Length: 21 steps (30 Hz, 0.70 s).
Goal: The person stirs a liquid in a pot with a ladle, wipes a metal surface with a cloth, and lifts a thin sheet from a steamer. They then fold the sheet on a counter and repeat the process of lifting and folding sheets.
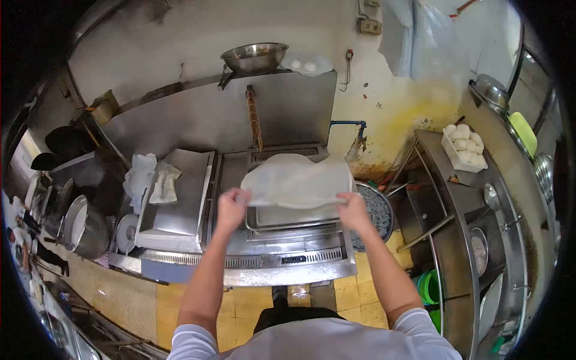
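Note:
A thin, whitish sheet (297, 183) is stretched between my two hands above a shallow metal tray (294, 219) on the steel stove counter. My left hand (233, 207) pinches its left edge, and my right hand (353, 210) pinches its right edge. The sheet's far side bulges up in a wavy outline, and it hides much of the tray. I cannot make out whether the sheet touches the tray.
Left of the tray are a steel basin (174, 216) with a cloth (164, 183) and a large pot (84, 228). A dark-filled tub (375, 213) stands right. Beyond it, a steel shelf (444, 162) holds a white container of round white pieces (465, 146). A metal bowl (255, 59) sits on the back ledge.

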Available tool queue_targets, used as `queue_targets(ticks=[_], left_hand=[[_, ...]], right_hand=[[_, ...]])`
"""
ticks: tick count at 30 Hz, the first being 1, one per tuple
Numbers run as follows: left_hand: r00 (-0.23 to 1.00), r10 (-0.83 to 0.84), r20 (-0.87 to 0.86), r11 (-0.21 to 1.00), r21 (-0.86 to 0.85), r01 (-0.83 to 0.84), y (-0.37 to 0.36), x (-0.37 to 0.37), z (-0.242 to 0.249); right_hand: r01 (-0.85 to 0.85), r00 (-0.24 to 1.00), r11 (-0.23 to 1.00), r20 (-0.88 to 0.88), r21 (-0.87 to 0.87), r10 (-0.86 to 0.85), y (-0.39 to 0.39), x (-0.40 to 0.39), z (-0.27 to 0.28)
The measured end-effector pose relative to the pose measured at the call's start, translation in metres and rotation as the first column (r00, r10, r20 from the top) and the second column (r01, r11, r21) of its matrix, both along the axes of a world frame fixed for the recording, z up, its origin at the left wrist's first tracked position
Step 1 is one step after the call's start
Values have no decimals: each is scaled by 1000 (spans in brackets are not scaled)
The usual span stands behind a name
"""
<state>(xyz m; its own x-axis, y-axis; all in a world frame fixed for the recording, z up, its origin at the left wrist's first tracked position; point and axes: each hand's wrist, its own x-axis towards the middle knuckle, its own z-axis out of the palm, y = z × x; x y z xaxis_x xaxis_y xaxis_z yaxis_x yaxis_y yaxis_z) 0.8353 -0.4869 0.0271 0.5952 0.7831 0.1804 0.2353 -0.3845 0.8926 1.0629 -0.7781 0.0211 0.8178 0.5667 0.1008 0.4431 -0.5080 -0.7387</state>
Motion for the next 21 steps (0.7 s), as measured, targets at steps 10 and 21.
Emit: queue_targets(ticks=[10, 21], left_hand=[[742, -214, -635, 845, 261, 467, 46, 70, -203], [571, -236, -786, 806, 170, 567, 45, 79, -185]], right_hand=[[-320, 849, 830, 251, -457, 465, 127, 31, -183], [-118, 974, 745, 70, -656, 216, 121, 49, -181]])
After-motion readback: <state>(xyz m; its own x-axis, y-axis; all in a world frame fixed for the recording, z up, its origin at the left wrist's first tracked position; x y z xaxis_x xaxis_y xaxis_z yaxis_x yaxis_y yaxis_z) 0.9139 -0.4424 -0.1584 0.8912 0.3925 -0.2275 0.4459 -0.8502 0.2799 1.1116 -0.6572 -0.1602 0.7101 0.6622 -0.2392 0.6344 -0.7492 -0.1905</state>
